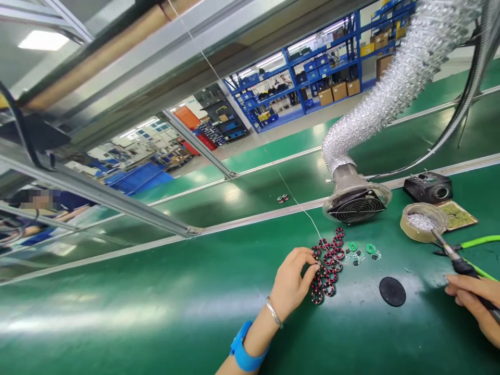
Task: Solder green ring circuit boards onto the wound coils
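Note:
Small black-and-red wound rings, which look like motor stators (pixel 328 259), lie in a close cluster on the green bench. My left hand (pixel 294 277) reaches to the cluster's left edge, with thumb and index finger closed round one of these rings. In my right hand (pixel 478 302), at the right edge, is a soldering iron (pixel 464 266). Its tip meets the rim of a round tan container (pixel 414 233) filled with silvery, shiny bits. Solder wire (pixel 307 212) hangs down from above to the cluster. Green circular boards (pixel 352 246) and dark chips lie just right of the rings.
A fume extractor hood (pixel 357 200) on a silver flexible duct stands behind the rings. Right of it are a black soldering-iron stand (pixel 427 187) and a yellowish sponge (pixel 457 215). A black disc (pixel 392 291) lies between my hands. Another person sits at far left.

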A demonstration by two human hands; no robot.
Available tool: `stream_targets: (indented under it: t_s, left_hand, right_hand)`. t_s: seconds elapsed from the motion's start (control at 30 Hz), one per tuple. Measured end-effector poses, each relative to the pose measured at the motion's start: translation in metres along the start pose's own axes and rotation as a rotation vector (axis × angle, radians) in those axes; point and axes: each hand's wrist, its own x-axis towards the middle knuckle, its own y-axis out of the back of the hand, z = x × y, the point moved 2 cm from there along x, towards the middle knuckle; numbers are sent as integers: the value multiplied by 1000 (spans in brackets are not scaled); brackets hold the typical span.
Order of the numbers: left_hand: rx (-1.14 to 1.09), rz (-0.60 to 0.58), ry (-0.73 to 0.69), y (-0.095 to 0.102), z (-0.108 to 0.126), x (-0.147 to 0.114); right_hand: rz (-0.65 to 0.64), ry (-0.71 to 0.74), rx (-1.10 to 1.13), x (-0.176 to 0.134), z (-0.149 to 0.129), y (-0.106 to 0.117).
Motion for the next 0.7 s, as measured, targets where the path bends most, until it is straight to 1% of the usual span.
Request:
stream_targets:
  t_s: [0.07,0.1,0.13,0.2,0.23,0.3,0.33,0.4,0.47,0.53,0.6,0.7]
  left_hand:
    - [-59,20,-22,-1,10,-7]
    - [-125,27,-20,-3,15,-10]
    - [-226,28,-3,-6,21,-13]
    - [-527,-8,88,-16,31,-16]
    - [-701,-43,153,-23,37,-16]
    - [-1025,-131,285,-37,48,-15]
    - [-1150,-183,343,-43,53,-14]
    - [-1323,-280,437,-54,64,-11]
    - [-1430,-337,503,-62,74,-6]
    - [-1490,-343,529,-68,80,-1]
    - [-1494,-334,519,-75,84,3]
    - [-1427,-311,498,-85,85,5]
  right_hand:
    - [-90,159,-12,7,-9,-3]
    - [-134,230,7,11,-14,-5]
    - [-158,259,39,16,-19,-8]
    - [-208,246,135,25,-30,-17]
    - [-195,191,189,31,-35,-22]
    - [-196,158,279,42,-47,-32]
    - [-200,157,309,47,-52,-36]
    - [-199,131,328,55,-59,-44]
    - [-191,111,321,58,-61,-49]
    - [-180,104,312,57,-61,-53]
    - [-173,109,316,53,-61,-56]
    - [-181,134,309,48,-63,-60]
